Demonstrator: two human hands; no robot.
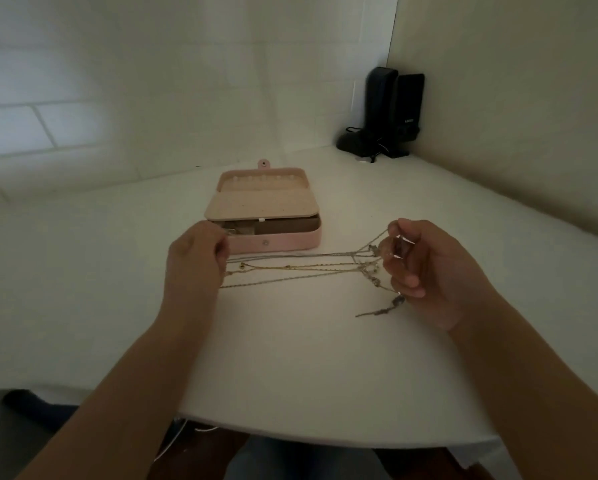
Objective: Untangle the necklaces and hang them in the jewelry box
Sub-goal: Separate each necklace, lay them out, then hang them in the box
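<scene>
Jewelry box behind necklaces

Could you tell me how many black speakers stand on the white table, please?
2, both in the far right corner of the white table: the taller rounded black speaker on the left, the flat-fronted black speaker beside it on the right.

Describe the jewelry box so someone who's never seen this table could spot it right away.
On the white table, look past the two hands toward the tiled wall, left of the black speakers in the corner. The jewelry box is a small pink rectangular case with its lid open. It is the only pink item there, with a snap button on its front.
</scene>
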